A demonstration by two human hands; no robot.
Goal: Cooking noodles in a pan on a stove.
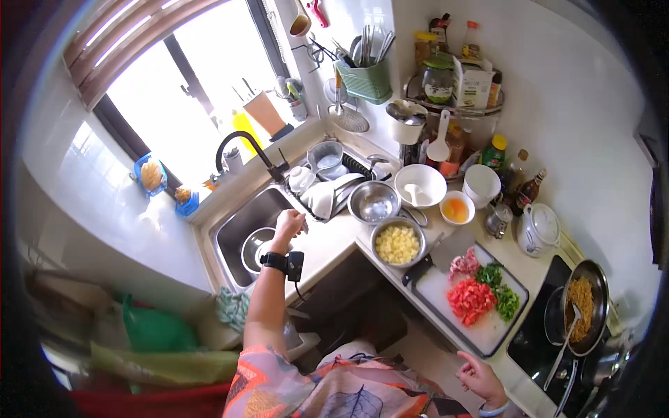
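Note:
My left hand reaches over the right rim of the steel sink, its fingers curled. A small greyish patch shows at the fingertips; whether it is something held is unclear. Below the hand, a bowl sits in the sink, partly covered by my forearm. My right hand hovers near the counter's front edge with the index finger out and nothing in it. Nearest to it is a cutting board with diced tomato, chopped greens, pinkish meat pieces and a cleaver.
A steel bowl of diced potato-like cubes stands near the counter corner. Behind it are an empty steel bowl, a white bowl and a bowl of egg. A frying pan rests on the hob; a black faucet arches over the sink.

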